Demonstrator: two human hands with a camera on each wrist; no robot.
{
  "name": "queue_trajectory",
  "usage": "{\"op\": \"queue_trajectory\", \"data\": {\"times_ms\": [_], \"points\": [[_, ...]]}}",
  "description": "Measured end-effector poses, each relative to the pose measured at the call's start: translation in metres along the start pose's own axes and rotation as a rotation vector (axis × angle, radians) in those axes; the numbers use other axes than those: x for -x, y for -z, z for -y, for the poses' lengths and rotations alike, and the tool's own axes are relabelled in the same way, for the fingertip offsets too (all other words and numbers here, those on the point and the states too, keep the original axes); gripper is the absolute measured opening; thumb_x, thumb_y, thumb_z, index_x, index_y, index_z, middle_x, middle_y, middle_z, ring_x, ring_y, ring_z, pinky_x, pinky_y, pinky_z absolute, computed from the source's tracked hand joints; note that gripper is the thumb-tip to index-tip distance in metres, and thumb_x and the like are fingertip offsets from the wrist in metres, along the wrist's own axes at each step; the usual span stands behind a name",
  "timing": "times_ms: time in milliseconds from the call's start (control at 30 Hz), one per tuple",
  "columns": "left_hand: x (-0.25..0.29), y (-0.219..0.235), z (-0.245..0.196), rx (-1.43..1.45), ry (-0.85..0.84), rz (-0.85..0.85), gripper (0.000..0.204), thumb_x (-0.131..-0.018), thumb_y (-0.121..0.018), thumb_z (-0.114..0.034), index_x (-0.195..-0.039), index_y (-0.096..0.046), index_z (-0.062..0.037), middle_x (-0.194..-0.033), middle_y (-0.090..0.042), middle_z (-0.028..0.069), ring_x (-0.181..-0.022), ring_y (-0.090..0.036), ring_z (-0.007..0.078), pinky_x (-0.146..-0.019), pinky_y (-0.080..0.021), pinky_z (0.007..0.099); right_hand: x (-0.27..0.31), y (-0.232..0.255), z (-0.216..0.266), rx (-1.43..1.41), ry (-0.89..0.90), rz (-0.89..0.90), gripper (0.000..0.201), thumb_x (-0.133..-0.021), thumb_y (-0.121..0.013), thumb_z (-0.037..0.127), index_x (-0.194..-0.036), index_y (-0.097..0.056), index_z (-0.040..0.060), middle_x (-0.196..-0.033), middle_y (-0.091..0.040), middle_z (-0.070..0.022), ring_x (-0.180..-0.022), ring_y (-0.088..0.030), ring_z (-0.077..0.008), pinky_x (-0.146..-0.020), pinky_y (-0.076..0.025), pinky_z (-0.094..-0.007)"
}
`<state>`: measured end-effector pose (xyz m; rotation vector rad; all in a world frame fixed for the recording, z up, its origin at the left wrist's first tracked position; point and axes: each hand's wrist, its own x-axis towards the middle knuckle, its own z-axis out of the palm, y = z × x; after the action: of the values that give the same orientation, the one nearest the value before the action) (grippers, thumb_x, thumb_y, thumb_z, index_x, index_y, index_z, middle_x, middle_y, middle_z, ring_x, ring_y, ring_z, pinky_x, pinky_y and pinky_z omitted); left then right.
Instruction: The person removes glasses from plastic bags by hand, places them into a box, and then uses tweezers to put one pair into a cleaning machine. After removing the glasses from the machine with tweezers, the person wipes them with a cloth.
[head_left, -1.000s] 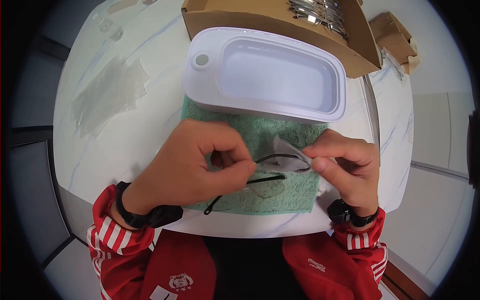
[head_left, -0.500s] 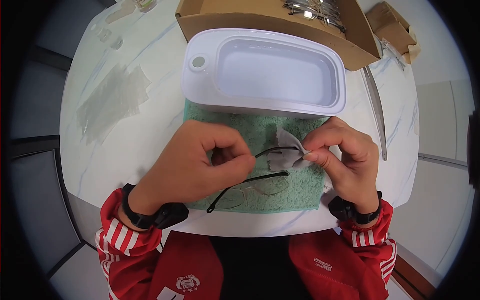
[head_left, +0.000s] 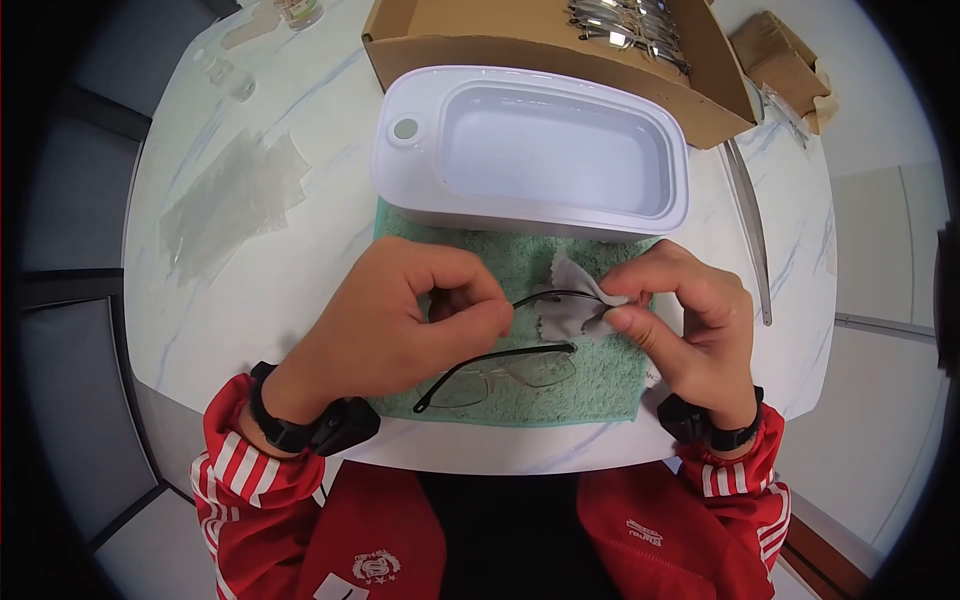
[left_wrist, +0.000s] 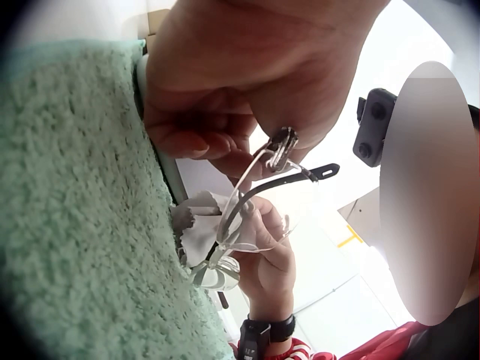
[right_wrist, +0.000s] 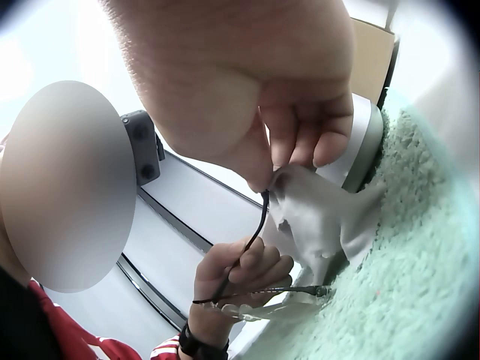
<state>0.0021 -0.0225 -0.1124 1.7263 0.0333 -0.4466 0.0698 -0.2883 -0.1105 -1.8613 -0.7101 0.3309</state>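
Note:
My left hand (head_left: 410,315) pinches a pair of eyeglasses near the hinge of one dark temple, between thumb and fingers. Its clear lenses (head_left: 545,368) hang low over the green towel (head_left: 600,395), and the other black temple (head_left: 480,360) points toward me. Opposite, my right hand (head_left: 690,325) pinches a grey cleaning cloth (head_left: 568,312) around the tip of the held temple. In the right wrist view the cloth (right_wrist: 315,214) drapes down from the fingertips, with the thin temple (right_wrist: 262,217) running out beside it. The left wrist view shows the hinge end of the eyeglasses (left_wrist: 281,150) at the left thumb.
Just beyond the towel stands a white, tub-shaped cleaner (head_left: 400,185) with a round button. Behind it, a cardboard box (head_left: 480,45) holds several eyeglasses (head_left: 630,30). Clear plastic bags (head_left: 235,205) lie on the left, small bottles (head_left: 228,75) farther back. A metal strip (head_left: 745,220) lies right.
The eyeglasses have tilted so that the lenses show more. The right hand has shifted slightly at the temple's tip, and the cloth hangs more spread out. The left hand keeps its pinch.

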Motion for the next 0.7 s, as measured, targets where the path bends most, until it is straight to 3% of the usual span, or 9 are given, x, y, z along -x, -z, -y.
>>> {"op": "queue_trajectory", "data": {"times_ms": [167, 400, 700], "points": [[-0.0009, -0.001, 0.0006, -0.007, -0.027, 0.002, 0.01, -0.087, -0.067, -0.009, -0.082, -0.073, -0.0018, -0.075, -0.069, 0.0024, -0.069, -0.06, 0.0087, -0.064, -0.046, 0.0244, -0.0025, 0.0005, -0.006, 0.093, 0.17, -0.031, 0.017, -0.078, -0.077, -0.003, -0.093, -0.073, 0.0043, -0.083, -0.071, -0.0055, -0.075, -0.064, -0.0189, -0.069, -0.049, -0.0295], [-0.0004, -0.0004, -0.0019, -0.021, 0.016, 0.023, 0.01, -0.087, -0.067, -0.009, -0.083, -0.073, -0.0024, -0.076, -0.069, 0.0023, -0.07, -0.06, 0.0089, -0.065, -0.045, 0.0243, -0.0011, -0.0012, -0.002, 0.014, 0.099, -0.033, 0.016, -0.079, -0.075, -0.004, -0.093, -0.072, 0.0039, -0.084, -0.071, -0.0064, -0.076, -0.064, -0.0189, -0.071, -0.049, -0.0297], [0.0035, 0.0009, 0.0, -0.034, -0.122, -0.01, 0.011, -0.09, -0.066, -0.008, -0.084, -0.072, -0.0022, -0.078, -0.067, 0.0026, -0.071, -0.059, 0.0096, -0.067, -0.044, 0.026, 0.0019, -0.0009, -0.0014, -0.124, 0.027, 0.04, 0.017, -0.085, -0.072, -0.003, -0.101, -0.074, 0.0013, -0.088, -0.071, -0.0084, -0.077, -0.061, -0.016, -0.073, -0.048, -0.0288]]}}
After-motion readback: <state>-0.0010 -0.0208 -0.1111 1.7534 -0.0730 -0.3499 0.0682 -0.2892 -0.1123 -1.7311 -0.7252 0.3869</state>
